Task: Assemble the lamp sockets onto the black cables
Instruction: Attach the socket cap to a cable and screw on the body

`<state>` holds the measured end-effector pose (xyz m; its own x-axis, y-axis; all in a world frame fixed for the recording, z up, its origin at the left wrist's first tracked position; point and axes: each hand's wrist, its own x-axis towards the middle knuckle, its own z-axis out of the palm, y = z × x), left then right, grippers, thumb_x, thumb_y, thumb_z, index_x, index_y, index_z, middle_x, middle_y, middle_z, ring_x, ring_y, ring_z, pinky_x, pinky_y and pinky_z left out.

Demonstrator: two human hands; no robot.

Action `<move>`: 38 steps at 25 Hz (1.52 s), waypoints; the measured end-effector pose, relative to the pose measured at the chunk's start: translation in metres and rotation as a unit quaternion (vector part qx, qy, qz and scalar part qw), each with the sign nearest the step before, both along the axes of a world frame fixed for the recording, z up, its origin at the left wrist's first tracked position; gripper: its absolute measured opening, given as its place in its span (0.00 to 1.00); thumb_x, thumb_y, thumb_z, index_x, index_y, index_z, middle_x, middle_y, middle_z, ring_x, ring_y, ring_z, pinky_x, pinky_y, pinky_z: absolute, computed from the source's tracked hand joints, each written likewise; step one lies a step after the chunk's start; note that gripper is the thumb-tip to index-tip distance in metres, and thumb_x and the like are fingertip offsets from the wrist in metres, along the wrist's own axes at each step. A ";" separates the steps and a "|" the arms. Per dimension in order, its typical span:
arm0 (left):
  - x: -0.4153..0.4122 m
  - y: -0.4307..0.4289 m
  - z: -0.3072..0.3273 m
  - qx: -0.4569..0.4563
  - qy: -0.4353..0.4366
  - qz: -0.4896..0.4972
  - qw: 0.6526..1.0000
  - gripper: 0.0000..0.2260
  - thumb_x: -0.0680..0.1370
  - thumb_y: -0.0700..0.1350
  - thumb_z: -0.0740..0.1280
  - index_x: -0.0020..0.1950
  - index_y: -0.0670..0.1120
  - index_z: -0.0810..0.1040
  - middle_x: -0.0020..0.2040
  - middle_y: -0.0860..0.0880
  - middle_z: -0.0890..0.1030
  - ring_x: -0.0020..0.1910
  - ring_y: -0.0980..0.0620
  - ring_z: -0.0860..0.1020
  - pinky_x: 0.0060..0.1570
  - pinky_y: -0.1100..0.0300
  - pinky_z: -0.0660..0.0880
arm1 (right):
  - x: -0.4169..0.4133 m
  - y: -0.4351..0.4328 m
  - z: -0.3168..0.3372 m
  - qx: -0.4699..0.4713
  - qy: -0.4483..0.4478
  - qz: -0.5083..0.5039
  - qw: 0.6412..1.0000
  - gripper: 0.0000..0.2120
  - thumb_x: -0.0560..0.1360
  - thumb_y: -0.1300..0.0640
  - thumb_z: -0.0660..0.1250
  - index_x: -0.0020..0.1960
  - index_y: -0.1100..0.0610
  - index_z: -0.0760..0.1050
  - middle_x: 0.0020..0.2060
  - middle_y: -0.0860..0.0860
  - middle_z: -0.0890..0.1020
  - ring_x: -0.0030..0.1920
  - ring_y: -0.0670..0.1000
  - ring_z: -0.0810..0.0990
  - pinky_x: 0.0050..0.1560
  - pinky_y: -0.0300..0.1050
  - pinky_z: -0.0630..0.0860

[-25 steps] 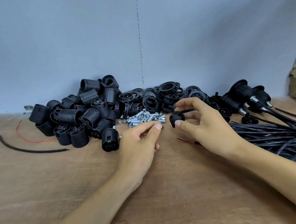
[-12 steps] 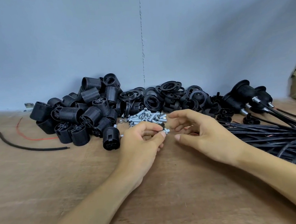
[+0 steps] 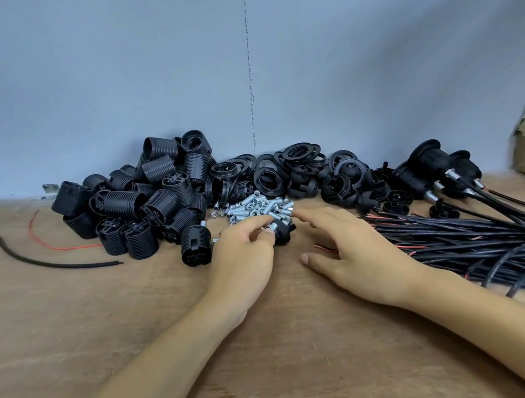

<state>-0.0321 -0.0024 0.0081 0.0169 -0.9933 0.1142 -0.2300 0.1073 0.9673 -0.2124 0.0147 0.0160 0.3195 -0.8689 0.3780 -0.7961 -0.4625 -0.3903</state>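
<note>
Centrally, the left hand (image 3: 245,259) pinches a small black domed plastic socket cap (image 3: 285,231) just in front of the heap of silver threaded metal tubes (image 3: 255,206). The right hand (image 3: 351,254) lies open beside it, fingers straight, near the bundle of black cables (image 3: 469,238) on the wooden bench (image 3: 104,312).

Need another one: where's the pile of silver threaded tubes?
Head view, centre: silver threaded tubes lie just beyond the left hand, before the black rings.

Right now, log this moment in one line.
left hand: pinches small black plastic cap | right hand: open beside silver threaded metal tubes | black cables: on wooden table
</note>
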 end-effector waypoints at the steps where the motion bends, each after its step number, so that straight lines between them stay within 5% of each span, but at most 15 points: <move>1: 0.000 0.001 0.000 -0.001 -0.004 -0.013 1.000 0.13 0.82 0.43 0.65 0.62 0.56 0.82 0.40 0.58 0.80 0.42 0.58 0.76 0.50 0.61 0.72 | 0.000 0.000 0.001 -0.001 0.003 0.008 1.000 0.32 0.77 0.53 0.72 0.78 0.51 0.64 0.73 0.46 0.71 0.74 0.45 0.65 0.76 0.45 0.61; 6: 0.002 0.003 0.000 -0.017 -0.023 -0.081 0.996 0.14 0.82 0.43 0.67 0.61 0.60 0.82 0.43 0.57 0.82 0.39 0.66 0.76 0.49 0.63 0.70 | 0.002 0.002 0.003 -0.005 -0.063 0.034 0.997 0.25 0.76 0.61 0.72 0.71 0.47 0.74 0.54 0.43 0.84 0.55 0.39 0.80 0.59 0.34 0.74; 10: 0.001 0.003 -0.003 -0.025 0.026 -0.045 0.998 0.11 0.80 0.43 0.69 0.59 0.57 0.81 0.43 0.58 0.83 0.35 0.63 0.76 0.45 0.62 0.72 | -0.002 0.001 0.004 0.041 -0.124 -0.017 0.991 0.16 0.77 0.61 0.72 0.63 0.48 0.80 0.41 0.42 0.86 0.48 0.37 0.82 0.50 0.27 0.72; 15: 0.000 0.004 -0.002 -0.031 -0.018 -0.030 0.999 0.10 0.80 0.44 0.70 0.45 0.60 0.81 0.37 0.63 0.82 0.38 0.63 0.78 0.44 0.65 0.71 | 0.001 0.003 0.004 0.029 -0.091 -0.027 0.995 0.16 0.73 0.53 0.76 0.60 0.49 0.78 0.48 0.41 0.80 0.51 0.37 0.77 0.51 0.27 0.70; 21: 0.001 0.006 -0.001 -0.025 -0.055 -0.074 0.995 0.09 0.81 0.46 0.68 0.45 0.61 0.81 0.35 0.70 0.79 0.37 0.71 0.76 0.41 0.67 0.69 | 0.002 0.004 0.002 0.017 -0.104 -0.029 0.994 0.16 0.71 0.57 0.78 0.52 0.46 0.74 0.48 0.37 0.79 0.50 0.30 0.75 0.48 0.21 0.67; 26: 0.001 0.005 -0.002 -0.041 0.051 -0.012 0.998 0.06 0.78 0.42 0.73 0.51 0.52 0.80 0.40 0.54 0.85 0.31 0.61 0.79 0.33 0.69 0.73 | 0.001 0.004 0.004 0.046 -0.180 -0.013 0.983 0.16 0.76 0.62 0.73 0.60 0.50 0.77 0.57 0.42 0.81 0.57 0.38 0.81 0.61 0.37 0.77; 32: 0.004 0.004 -0.003 -0.052 0.064 -0.019 0.996 0.05 0.77 0.38 0.73 0.46 0.49 0.83 0.39 0.52 0.85 0.31 0.56 0.81 0.34 0.67 0.75 | 0.001 0.007 0.009 0.074 -0.251 0.020 0.965 0.18 0.78 0.67 0.69 0.64 0.52 0.77 0.60 0.46 0.81 0.56 0.36 0.81 0.54 0.27 0.74; 38: 0.005 0.005 -0.003 -0.054 0.076 -0.042 0.995 0.03 0.79 0.39 0.72 0.47 0.47 0.83 0.39 0.50 0.86 0.30 0.56 0.80 0.32 0.66 0.76 | 0.000 0.007 0.013 0.090 -0.254 0.038 0.962 0.18 0.79 0.65 0.68 0.65 0.50 0.78 0.61 0.44 0.81 0.58 0.38 0.80 0.57 0.30 0.75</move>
